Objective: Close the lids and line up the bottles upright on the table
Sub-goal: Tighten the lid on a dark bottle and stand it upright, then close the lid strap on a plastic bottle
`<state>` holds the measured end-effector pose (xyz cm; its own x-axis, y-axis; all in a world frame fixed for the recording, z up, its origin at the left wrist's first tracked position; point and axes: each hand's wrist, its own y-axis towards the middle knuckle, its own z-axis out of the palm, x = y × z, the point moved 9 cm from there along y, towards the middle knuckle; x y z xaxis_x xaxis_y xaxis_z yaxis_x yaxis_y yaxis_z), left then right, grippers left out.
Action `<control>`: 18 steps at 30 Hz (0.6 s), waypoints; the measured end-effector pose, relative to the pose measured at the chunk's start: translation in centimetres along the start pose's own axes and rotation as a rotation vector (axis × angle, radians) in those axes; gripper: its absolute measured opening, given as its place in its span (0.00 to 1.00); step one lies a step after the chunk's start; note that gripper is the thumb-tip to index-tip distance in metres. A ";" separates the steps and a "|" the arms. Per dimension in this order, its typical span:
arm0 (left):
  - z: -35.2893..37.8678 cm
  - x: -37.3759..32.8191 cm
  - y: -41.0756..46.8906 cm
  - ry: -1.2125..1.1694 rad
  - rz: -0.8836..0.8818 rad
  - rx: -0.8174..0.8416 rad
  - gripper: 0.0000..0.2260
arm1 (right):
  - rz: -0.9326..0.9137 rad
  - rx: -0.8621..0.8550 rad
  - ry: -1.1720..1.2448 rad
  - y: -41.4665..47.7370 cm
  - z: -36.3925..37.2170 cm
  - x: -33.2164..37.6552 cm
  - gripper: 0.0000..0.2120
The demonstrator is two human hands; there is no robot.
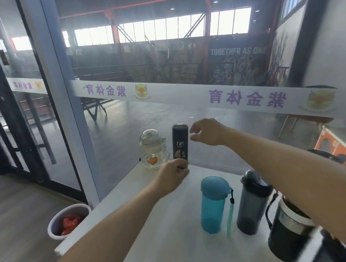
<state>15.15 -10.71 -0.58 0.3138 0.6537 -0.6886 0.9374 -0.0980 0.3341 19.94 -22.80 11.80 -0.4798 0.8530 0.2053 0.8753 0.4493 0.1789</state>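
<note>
while the flask (180, 143) is in hand: tip-over risk

item: flask, black, upright at the surface's (155, 226) far edge, just beside the clear bottle (152, 151). left hand (172, 177) curled round its base. right hand (206, 133) open, fingers spread beside the cap, apparently not touching. blue bottle (214, 204) and grey bottle (252, 203) upright, nearer. hazard: a nudge from either hand could topple the tall flask into the clear bottle or off the edge.

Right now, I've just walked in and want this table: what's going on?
A person is lining up bottles. Their left hand holds the base of an upright black flask beside a clear bottle at the far edge of the table; the right hand hovers open by its top. A teal bottle and grey bottle stand upright nearer.
</note>
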 end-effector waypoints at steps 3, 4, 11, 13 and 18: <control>-0.3 -3.3 -2.1 0.002 0.045 0.017 0.09 | -0.010 0.143 -0.042 -5.2 0.4 1.0 0.20; -0.2 -4.1 -2.7 -0.005 0.055 0.027 0.08 | -0.013 0.191 -0.070 -6.7 0.7 1.2 0.21; 1.2 -6.5 -7.0 0.014 0.031 0.095 0.10 | -0.035 0.381 -0.151 -13.9 3.9 1.8 0.29; 1.3 -6.6 -7.8 0.028 0.026 0.100 0.11 | -0.038 0.365 -0.192 -14.1 5.0 1.5 0.28; 1.5 -6.8 -8.5 0.038 0.037 0.096 0.13 | -0.029 0.285 -0.147 -13.2 6.2 0.9 0.25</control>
<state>5.33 -15.43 0.27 0.3439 0.6759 -0.6518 0.9361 -0.1926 0.2942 8.29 -26.35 3.64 -0.5093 0.8585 0.0594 0.8529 0.5128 -0.0986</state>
